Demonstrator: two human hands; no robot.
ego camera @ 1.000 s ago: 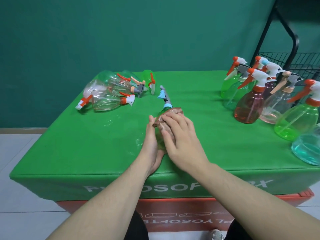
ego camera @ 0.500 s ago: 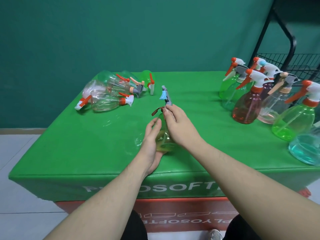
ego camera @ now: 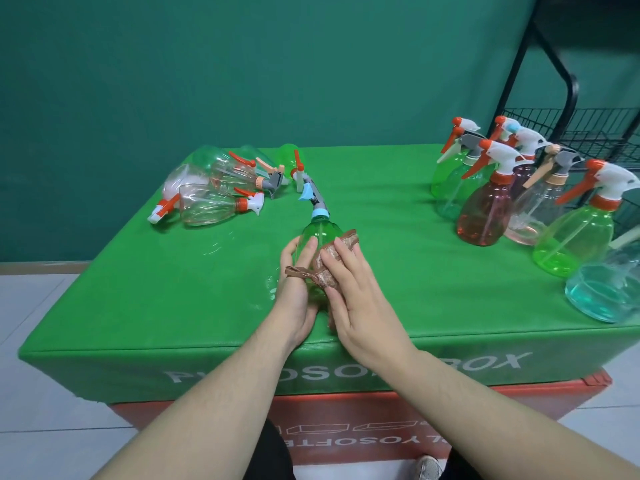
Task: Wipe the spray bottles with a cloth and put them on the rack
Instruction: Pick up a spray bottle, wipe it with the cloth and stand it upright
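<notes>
A green spray bottle [ego camera: 314, 236] with a blue collar and grey trigger lies tilted on the green table [ego camera: 166, 292], its nozzle pointing away from me. My left hand [ego camera: 297, 299] grips its body from the left, fingers curled over it. My right hand [ego camera: 360, 306] holds a brown cloth [ego camera: 343, 239] wrapped against the bottle's right side; one cloth end sticks out to the left under my left fingers. The black wire rack [ego camera: 571, 129] stands at the far right behind the table.
Several spray bottles lie in a pile [ego camera: 214, 199] at the table's back left. Several more stand upright in a group [ego camera: 485, 216] at the right, up to the table's right edge. The table's front edge is just under my wrists.
My right hand slid with the cloth up to the bottle's neck, then back down onto its body. The bottle dropped from more upright to lying tilted. My left hand kept its hold.
</notes>
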